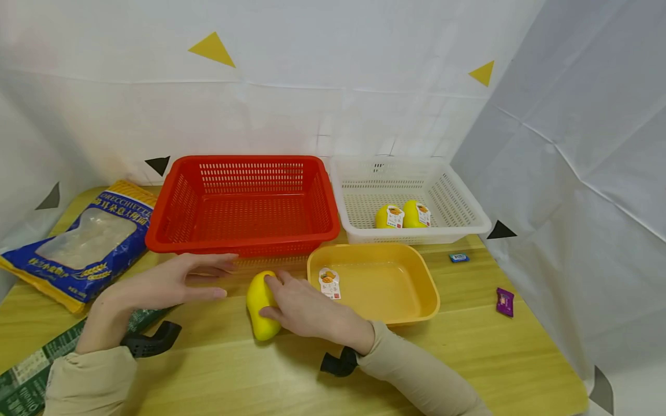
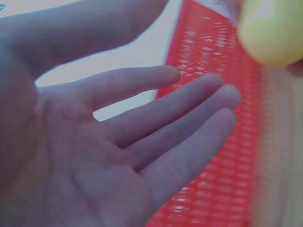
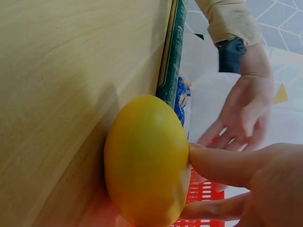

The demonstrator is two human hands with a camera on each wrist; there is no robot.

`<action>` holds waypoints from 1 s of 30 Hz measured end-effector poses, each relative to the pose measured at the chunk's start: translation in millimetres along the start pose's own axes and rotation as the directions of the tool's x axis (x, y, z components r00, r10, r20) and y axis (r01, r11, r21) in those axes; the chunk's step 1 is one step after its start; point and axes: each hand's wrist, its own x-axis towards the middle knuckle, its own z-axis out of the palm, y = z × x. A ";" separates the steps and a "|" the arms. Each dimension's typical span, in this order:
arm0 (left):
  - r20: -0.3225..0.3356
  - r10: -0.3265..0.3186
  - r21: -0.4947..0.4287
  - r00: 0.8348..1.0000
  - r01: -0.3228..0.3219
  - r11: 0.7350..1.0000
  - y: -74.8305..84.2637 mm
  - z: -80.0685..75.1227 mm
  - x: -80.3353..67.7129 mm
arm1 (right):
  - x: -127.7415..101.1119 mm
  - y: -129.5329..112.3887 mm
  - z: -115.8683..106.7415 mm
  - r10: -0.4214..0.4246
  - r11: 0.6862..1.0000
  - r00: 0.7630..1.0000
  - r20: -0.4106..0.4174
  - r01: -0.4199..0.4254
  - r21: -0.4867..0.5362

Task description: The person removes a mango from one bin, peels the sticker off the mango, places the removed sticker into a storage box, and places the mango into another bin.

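Observation:
A yellow mango (image 1: pixel 262 309) lies on the wooden table in front of the red basket. My right hand (image 1: pixel 309 309) holds it from the right side, thumb and fingers against the skin. Seen from the right wrist, the mango (image 3: pixel 147 161) shows its smooth rounded end, with the thumb and a finger touching its side. To the left of the mango hovers my left hand (image 1: pixel 171 283), fingers extended and palm bare. In the left wrist view that palm (image 2: pixel 94 161) faces the camera, with the red basket wall (image 2: pixel 213 179) behind the fingers.
At the back stand a red basket (image 1: pixel 241 245) and a white basket (image 1: pixel 416 236) with two stickered yellow fruits (image 1: pixel 416 214). A yellow basin (image 1: pixel 387 289) bears a sticker (image 1: pixel 329 283). Left lie a blue pasta bag (image 1: pixel 88 242) and green package (image 1: pixel 47 358); right, small blue (image 1: pixel 459 257) and purple packets (image 1: pixel 504 302).

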 end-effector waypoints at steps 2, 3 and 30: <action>-0.033 -0.004 0.022 0.999 0.005 1.000 3.0 -4.5 -5.7 | 0.5 0.0 0.7 -0.005 1.000 1.000 -0.008 0.005 0.003; -0.047 -0.012 0.036 0.999 0.014 0.999 4.2 -6.5 -8.3 | 0.8 0.1 1.0 -0.010 1.000 1.000 -0.013 0.010 0.003; -0.652 -0.302 0.024 0.696 0.417 0.908 -12.3 -43.5 -24.8 | 0.4 -4.2 5.3 0.003 0.994 1.000 -0.009 -0.002 0.108</action>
